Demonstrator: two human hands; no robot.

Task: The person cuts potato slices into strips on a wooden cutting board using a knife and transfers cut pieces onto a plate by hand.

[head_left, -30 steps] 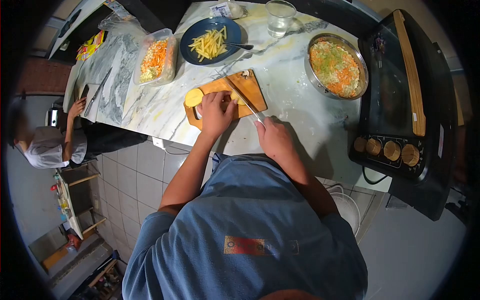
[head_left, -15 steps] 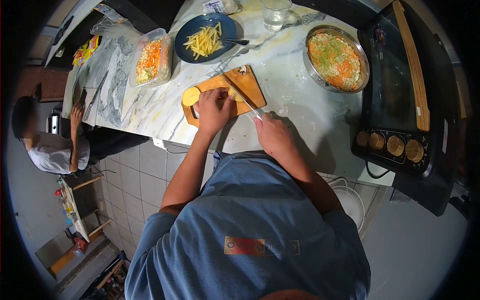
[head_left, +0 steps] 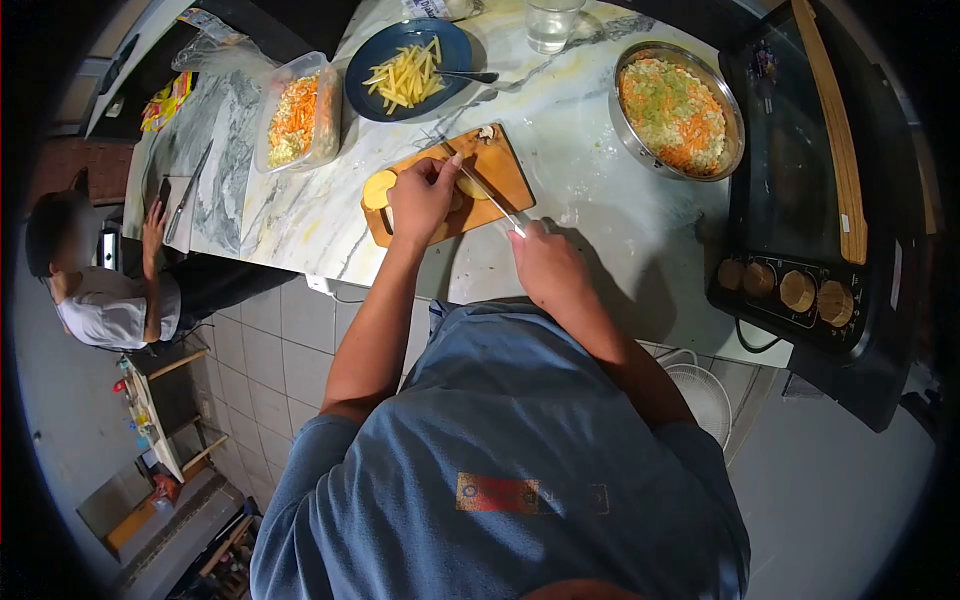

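My right hand (head_left: 550,265) is wrapped around the handle of a kitchen knife (head_left: 492,196), whose blade lies slantwise over a wooden cutting board (head_left: 508,172). My left hand (head_left: 420,198) is above the board, with thumb and forefinger close together at the blade's upper part. Whatever they pinch there is too small to make out. A yellow cut piece, like potato (head_left: 379,189), rests on the board's left side. Another yellow piece (head_left: 472,187) sits beside the blade, partly covered by it. Small dark scraps (head_left: 487,132) lie at the board's far edge.
Behind the board stand a blue plate (head_left: 360,88) of pale cut sticks with a fork and a plastic tub (head_left: 330,120) of chopped vegetables. A metal bowl (head_left: 735,150), a glass (head_left: 550,25) and a black oven (head_left: 790,200) are around. Another person (head_left: 110,290) sits at left.
My left hand has lifted from the yellow piece, its fingertips moving up and away to the knife blade. The right hand keeps its hold on the knife, nearly still.
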